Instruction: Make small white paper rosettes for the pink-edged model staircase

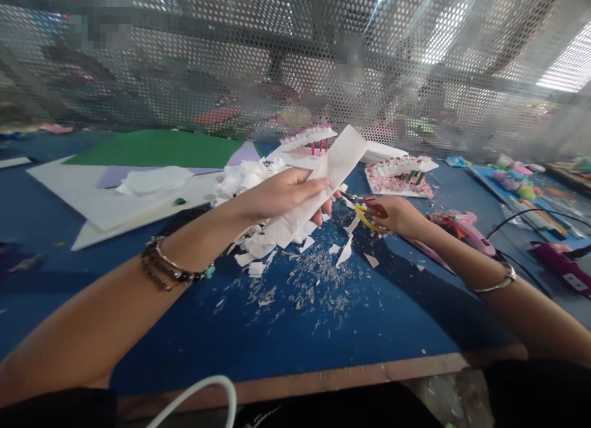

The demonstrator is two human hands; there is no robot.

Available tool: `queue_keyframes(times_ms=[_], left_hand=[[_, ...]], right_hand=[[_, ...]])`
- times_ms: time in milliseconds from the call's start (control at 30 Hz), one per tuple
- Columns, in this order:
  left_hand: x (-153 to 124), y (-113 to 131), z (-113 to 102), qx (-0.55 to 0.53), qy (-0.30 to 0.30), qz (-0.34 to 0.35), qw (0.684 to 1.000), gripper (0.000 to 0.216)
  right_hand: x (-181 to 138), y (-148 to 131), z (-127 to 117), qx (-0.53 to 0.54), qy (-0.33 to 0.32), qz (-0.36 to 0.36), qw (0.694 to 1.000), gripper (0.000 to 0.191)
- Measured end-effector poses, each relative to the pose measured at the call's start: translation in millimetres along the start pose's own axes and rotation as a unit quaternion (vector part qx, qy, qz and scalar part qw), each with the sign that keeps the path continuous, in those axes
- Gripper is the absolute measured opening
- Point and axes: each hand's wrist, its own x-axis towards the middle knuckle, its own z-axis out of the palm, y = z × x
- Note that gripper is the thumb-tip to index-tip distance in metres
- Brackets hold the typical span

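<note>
My left hand (281, 193) is closed around a long strip of white paper (323, 181) and holds it up, tilted toward the back right, above the blue tabletop (258, 335). My right hand (401, 215) grips a pair of scissors with yellow and red handles (367, 211), its blades pointing left toward the strip's lower edge. Under both hands lie white paper offcuts and fine scraps (305, 274). Bracelets sit on both wrists.
White, purple and green sheets (138, 169) cover the back left. Small white paper models with pink trim (401, 172) stand behind the hands. A pink glue gun (462, 225) with black cable lies right. A perforated metal screen (295, 64) closes the back. The wooden table edge (323, 379) runs near me.
</note>
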Motion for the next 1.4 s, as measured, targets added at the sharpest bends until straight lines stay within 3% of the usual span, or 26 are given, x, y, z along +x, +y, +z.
queue_keyframes(times_ms=[167,333,567,1100,1400], left_hand=[[2.2,-3.8,-1.1,-0.017,-0.015,0.003,1.000,0.032],[2.4,-7.8,0.6,-0.070,-0.039,-0.009,0.997,0.027],[3.9,-8.7,7.2,-0.081,-0.051,-0.017,0.995,0.026],[-0.6,-7.4,28.0,-0.054,-0.130,-0.045,0.989,0.022],[-2.3,-7.2,26.4,0.009,-0.109,-0.049,0.993,0.027]], right_hand=[[-16.6,-3.4,-10.4,0.052,0.013,0.024,0.998,0.031],[-37.8,-7.3,-13.1,0.163,-0.010,0.004,0.987,0.042],[-57.9,-16.8,-5.8,0.317,-0.049,-0.111,0.941,0.050],[-64.7,-46.9,-6.7,0.263,-0.042,-0.117,0.957,0.059],[-65.7,-46.9,-9.1,0.255,-0.020,-0.132,0.958,0.060]])
